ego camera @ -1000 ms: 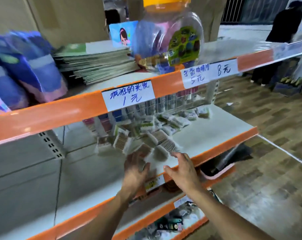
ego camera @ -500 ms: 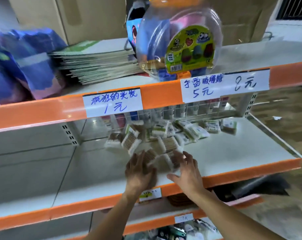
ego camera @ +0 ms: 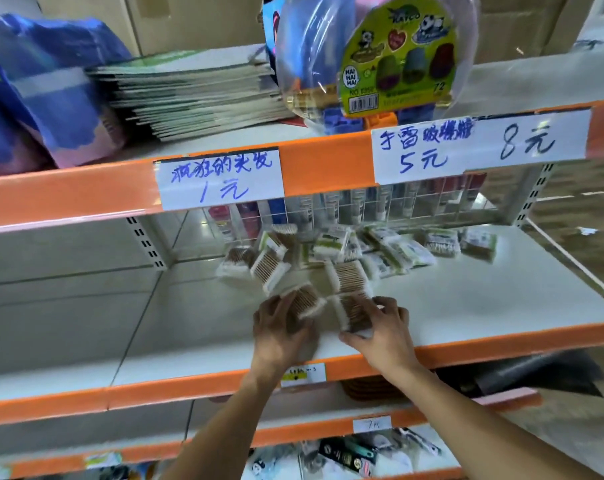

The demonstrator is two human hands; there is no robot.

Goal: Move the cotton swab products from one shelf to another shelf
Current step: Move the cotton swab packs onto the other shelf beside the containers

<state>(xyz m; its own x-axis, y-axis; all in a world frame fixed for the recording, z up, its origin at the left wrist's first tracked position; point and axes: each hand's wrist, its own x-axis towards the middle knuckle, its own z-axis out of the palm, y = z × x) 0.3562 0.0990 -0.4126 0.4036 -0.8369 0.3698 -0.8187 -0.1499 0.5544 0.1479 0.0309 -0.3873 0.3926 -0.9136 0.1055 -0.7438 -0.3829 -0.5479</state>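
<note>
Two forearms rise from the bottom of the frame, over the lowest shelf [ego camera: 380, 434] with its mixed small goods, past a white tag [ego camera: 303, 374] on the orange lip of the middle shelf [ego camera: 501, 306]. Both hands are on that middle shelf, centre frame. The left hand [ego camera: 280, 332] lies flat, fingers spread and straight, over one swab pack [ego camera: 305, 301] whose far end sticks out past the fingertips. The right hand [ego camera: 385, 332] has fingers and thumb curled round a second swab pack [ego camera: 351, 315], thumb at the near end, fingers over the right side. The two packs sit just beside each other between the hands.

Beyond the fingers, three more clear packs [ego camera: 269, 266] of wooden-stemmed swabs lie loose and tilted, nothing blocking them. Further back and right, a scatter of green-labelled packets [ego camera: 397, 252] runs along the shelf; too blurred to count, roughly eight or more. Behind them a wire grid [ego camera: 380, 209] fences off tubes on the other side.

Above, the orange lip of the top shelf [ego camera: 321, 161] overhangs and carries two handwritten price labels [ego camera: 221, 178]. On that shelf, upper frame: one big clear jar [ego camera: 373, 53] with a green sticker, one stack of booklets [ego camera: 189, 95] left of it, and blue patterned bags [ego camera: 41, 91] at the far left.
</note>
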